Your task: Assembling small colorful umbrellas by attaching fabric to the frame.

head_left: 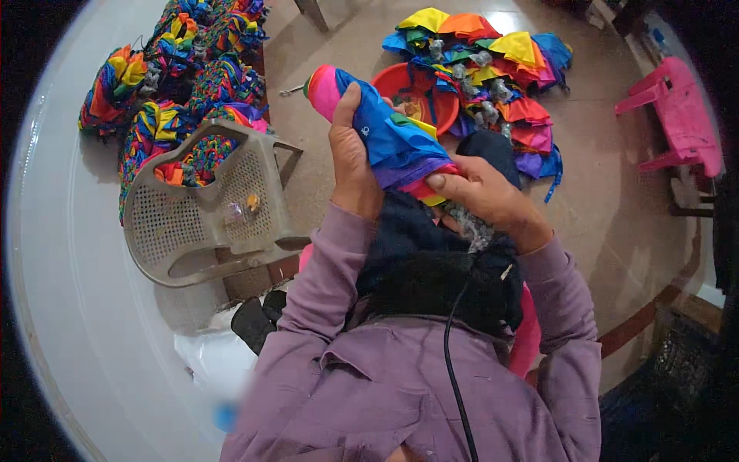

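Note:
A rainbow-coloured umbrella (389, 135), folded up, slants across in front of me, with its rounded pink and red end at the upper left. My left hand (356, 158) is wrapped round its blue cloth, thumb laid along the upper side. Lower down, my right hand (489, 194) grips the purple and pink cloth near the other end, thumb on top. Crinkled clear plastic (471, 228) shows just below that hand, apparently over the handle. The palm sides of both hands are hidden.
A grey-beige plastic chair (169, 223) holding small items stands at left. Behind it are heaped rainbow umbrellas (204, 85). More umbrellas (493, 69) lie ahead beside a red basin (443, 104). A pink plastic stool (681, 115) stands at right. A black cable (454, 346) hangs down my front.

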The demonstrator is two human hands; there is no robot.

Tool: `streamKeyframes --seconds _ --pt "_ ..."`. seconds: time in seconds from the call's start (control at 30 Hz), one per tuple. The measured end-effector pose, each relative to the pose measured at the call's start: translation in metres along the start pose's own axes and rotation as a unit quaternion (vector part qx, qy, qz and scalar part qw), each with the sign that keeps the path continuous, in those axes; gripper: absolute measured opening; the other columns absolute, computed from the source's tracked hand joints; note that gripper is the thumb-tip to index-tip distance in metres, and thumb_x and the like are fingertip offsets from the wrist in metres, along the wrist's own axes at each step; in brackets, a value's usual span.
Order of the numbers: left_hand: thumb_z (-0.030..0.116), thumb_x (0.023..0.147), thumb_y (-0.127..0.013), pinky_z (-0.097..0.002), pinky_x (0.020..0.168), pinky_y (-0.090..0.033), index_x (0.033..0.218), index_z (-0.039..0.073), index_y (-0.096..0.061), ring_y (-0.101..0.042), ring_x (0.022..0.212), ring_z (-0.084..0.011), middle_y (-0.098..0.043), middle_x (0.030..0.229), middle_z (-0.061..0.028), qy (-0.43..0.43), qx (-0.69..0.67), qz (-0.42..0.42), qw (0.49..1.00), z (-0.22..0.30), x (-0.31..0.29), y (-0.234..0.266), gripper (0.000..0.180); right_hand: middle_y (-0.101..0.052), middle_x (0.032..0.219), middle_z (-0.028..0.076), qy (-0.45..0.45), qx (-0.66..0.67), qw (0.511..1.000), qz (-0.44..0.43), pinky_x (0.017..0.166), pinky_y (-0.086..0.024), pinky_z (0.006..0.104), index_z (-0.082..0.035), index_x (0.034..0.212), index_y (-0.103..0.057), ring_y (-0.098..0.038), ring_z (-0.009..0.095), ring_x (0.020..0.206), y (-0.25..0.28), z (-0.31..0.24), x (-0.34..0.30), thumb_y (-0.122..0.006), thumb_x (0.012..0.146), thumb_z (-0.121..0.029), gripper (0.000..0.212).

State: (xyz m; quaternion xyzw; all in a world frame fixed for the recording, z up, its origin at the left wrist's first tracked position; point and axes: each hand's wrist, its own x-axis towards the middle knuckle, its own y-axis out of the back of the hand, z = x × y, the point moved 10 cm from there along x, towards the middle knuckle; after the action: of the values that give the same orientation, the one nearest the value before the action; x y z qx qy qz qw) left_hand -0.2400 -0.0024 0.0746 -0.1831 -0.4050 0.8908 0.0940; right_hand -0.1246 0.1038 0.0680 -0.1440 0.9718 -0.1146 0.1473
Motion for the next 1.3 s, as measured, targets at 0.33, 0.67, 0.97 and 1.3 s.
streamKeyframes --seconds 0.33,0.67,0.97,1.3 --pt "0.045 0.095 -0.069 -0.0356 0.074 -0.059 0.102 0.006 -0.063 -0.07 0.077 -0.0228 -0.071 0.088 -0.0105 0.023 0.009 0.004 1.0 -0.037 -0.004 0.018 0.04 -0.073 0.107 0.008 0.113 -0.296 0.928 0.197 0.089 -0.053 0.0339 0.0 0.135 -0.057 -0.068 0.018 0.096 0.005 -0.025 -0.051 -0.082 0.086 -0.025 0.06" --pt "0.04 0.095 -0.071 -0.038 0.075 -0.06 0.101 0.006 -0.062 -0.069 0.077 -0.0228 -0.069 0.086 -0.0091 0.117 -0.047 -0.011 0.992 -0.083 -0.002 0.0 0.035 -0.072 0.106 0.008 -0.018 -0.081 0.981 0.174 0.085 -0.053 0.0336 0.0 0.133 -0.059 -0.067 0.018 0.094 0.028 0.011 -0.058 -0.082 0.085 -0.024 0.059" --pt "0.039 0.094 -0.071 -0.039 0.077 -0.059 0.105 0.007 -0.059 -0.069 0.079 -0.0236 -0.068 0.087 -0.0085 0.057 -0.005 0.026 0.998 -0.081 0.016 0.032 0.036 -0.071 0.104 0.011 0.069 -0.29 0.913 0.28 0.082 -0.053 0.034 0.002 0.129 -0.06 -0.067 0.018 0.093 0.045 -0.005 -0.09 -0.077 0.086 -0.019 0.051" --pt "0.048 0.101 -0.057 -0.0472 0.09 -0.059 0.126 0.009 -0.057 -0.071 0.095 -0.0294 -0.071 0.11 -0.0102 0.047 0.046 -0.008 0.998 -0.087 0.011 0.029 0.047 -0.068 0.104 0.011 0.114 -0.161 0.919 0.342 0.083 -0.051 0.0326 -0.001 0.125 -0.061 -0.064 0.018 0.094 0.05 -0.011 -0.08 -0.078 0.085 -0.013 0.045"
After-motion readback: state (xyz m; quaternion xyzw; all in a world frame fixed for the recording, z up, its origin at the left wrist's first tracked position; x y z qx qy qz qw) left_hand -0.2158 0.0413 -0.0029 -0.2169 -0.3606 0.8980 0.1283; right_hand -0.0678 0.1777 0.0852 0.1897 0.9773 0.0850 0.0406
